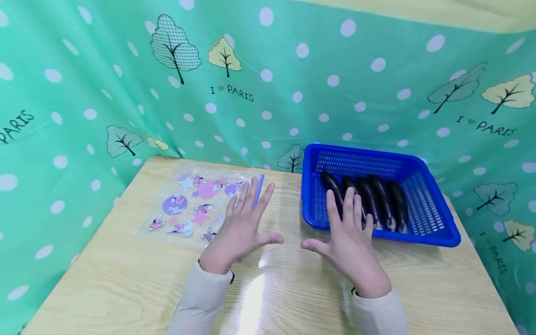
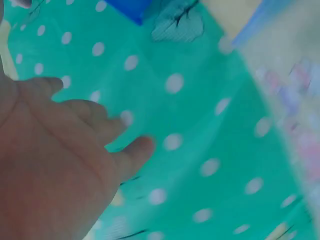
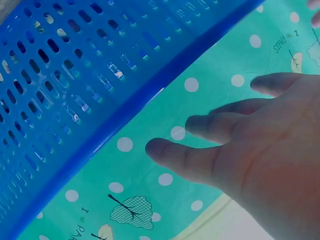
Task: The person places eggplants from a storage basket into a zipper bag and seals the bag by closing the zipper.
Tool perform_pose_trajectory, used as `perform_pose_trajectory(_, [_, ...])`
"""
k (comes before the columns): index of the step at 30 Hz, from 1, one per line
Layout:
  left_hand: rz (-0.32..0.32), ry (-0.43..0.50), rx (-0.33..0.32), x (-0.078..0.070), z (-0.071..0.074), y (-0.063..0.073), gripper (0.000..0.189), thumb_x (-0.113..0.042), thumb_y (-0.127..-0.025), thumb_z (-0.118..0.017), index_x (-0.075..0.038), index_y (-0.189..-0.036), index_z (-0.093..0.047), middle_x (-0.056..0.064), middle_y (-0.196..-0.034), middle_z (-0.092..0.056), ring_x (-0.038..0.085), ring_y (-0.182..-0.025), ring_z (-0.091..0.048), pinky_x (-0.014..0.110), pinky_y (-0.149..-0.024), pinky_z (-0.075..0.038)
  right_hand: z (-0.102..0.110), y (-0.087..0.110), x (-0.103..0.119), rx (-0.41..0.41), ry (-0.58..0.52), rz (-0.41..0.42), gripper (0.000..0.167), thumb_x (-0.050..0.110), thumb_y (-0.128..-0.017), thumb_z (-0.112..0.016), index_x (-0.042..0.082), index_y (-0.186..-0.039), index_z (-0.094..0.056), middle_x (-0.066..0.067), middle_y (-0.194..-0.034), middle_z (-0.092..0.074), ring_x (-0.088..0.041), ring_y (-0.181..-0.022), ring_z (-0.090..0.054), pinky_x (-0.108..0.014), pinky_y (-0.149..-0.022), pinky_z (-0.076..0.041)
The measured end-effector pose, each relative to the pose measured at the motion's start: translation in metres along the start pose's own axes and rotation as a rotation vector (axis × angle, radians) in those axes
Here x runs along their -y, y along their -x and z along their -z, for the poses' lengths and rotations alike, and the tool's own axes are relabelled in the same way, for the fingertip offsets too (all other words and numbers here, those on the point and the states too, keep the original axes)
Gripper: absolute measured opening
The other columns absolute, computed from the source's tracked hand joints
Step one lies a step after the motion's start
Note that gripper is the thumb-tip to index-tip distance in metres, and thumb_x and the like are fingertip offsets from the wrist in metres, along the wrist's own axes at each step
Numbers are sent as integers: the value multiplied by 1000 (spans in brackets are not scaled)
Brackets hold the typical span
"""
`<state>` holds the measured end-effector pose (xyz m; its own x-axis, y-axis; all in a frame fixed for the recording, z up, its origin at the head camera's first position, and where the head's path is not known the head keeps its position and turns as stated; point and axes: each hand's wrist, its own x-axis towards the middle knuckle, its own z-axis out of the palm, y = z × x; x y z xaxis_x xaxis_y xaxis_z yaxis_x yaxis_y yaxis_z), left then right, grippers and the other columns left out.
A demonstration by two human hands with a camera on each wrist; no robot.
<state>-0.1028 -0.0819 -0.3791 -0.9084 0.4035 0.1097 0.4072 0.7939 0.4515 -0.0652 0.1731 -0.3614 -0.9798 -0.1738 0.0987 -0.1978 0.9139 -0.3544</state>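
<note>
Both hands hover over the table with fingers spread and nothing held. My left hand (image 1: 240, 230) is above the right edge of a clear plastic zip bag (image 1: 184, 221) printed with pink and purple cartoon figures. The bag lies flat, with a blue strip along its right side. My right hand (image 1: 349, 242) is in front of a blue plastic basket (image 1: 433, 239), its fingertips overlapping the near left part of the basket in the head view. Several dark purple eggplants (image 1: 378, 195) lie side by side in the basket, partly hidden by the right hand. In the right wrist view the slotted basket wall (image 3: 90, 100) stands beside the fingers.
A light wooden table (image 1: 125, 279) carries the bag on the left and the basket on the right. Behind and beside it hangs a green curtain (image 1: 268, 111) with white dots and tree prints.
</note>
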Motion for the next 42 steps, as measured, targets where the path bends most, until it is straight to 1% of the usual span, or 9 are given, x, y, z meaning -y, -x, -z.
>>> perform_pose_trajectory(2, [47, 70, 28, 9, -5, -6, 111, -60, -85, -71, -26, -164, -2, 21, -166, -3, 47, -148, -16, 66, -113, -20, 3, 1, -2, 20, -16, -12, 116, 64, -84, -70, 16, -164, 0, -22, -163, 20, -44, -148, 14, -79, -106, -2])
perform_pose_trajectory(5, [189, 104, 96, 25, -17, -10, 103, -52, -91, -70, -21, -164, -4, 29, -160, -20, 51, -140, -32, 66, -105, -35, 11, 2, -7, 44, -49, -36, 107, 64, -88, -63, 14, -164, -6, -26, -164, 9, -48, -149, 4, -77, -108, -4])
perform_pose_trajectory(10, [333, 26, 200, 45, -34, -9, 88, -35, -94, -72, -5, -161, -22, 32, -152, -30, 48, -134, -33, 62, -92, -47, 23, 3, -21, 79, -115, -102, 91, 62, -94, -58, 9, -161, -25, -31, -161, -17, -56, -142, -21, -76, -106, -19])
perform_pose_trajectory(13, [325, 17, 196, 50, -38, -9, 72, -23, -96, -68, 0, -155, -34, 32, -146, -33, 46, -127, -36, 58, -85, -50, 30, 4, -33, 97, -171, -133, 83, 58, -98, -55, 7, -158, -32, -29, -158, -27, -54, -141, -28, -73, -106, -25])
perform_pose_trajectory(22, [269, 38, 156, 52, -33, -16, 50, -5, -94, -58, 8, -141, -49, 30, -135, -44, 42, -116, -45, 56, -94, -47, 55, 14, -66, 85, -190, -223, 79, 56, -101, -50, 3, -157, -33, -29, -151, -40, -52, -133, -41, -69, -99, -37])
perform_pose_trajectory(28, [295, 84, 90, 60, -31, -10, 14, -10, -96, -57, 3, -98, -62, 24, -121, -53, 36, -99, -52, 53, -86, -49, 59, 14, -67, 47, -201, -204, 77, 57, -101, -49, 4, -156, -37, -28, -146, -47, -49, -131, -45, -67, -99, -39])
perform_pose_trajectory(32, [322, 108, 62, 69, -28, 1, 15, -12, -97, -56, -4, -85, -60, 20, -113, -58, 33, -90, -55, 50, -80, -50, 57, 17, -64, 19, -234, -174, 71, 54, -101, -51, 6, -154, -42, -26, -140, -54, -46, -128, -49, -65, -97, -42])
perform_pose_trajectory(36, [326, 126, 53, 71, -27, 4, 15, -10, -95, -56, -7, -80, -57, 8, -89, -55, 25, -75, -51, 41, -67, -48, 64, 18, -61, 18, -223, -140, 68, 50, -102, -52, 4, -151, -45, -24, -137, -57, -44, -124, -54, -62, -96, -45])
perform_pose_trajectory(42, [319, 140, 49, 72, -28, 4, 12, -6, -92, -57, -7, -81, -58, 6, -87, -54, 23, -73, -51, 38, -64, -47, 89, 1, -48, 133, -129, -73, 67, 48, -103, -53, 1, -150, -45, -21, -139, -57, -42, -123, -56, -60, -97, -45])
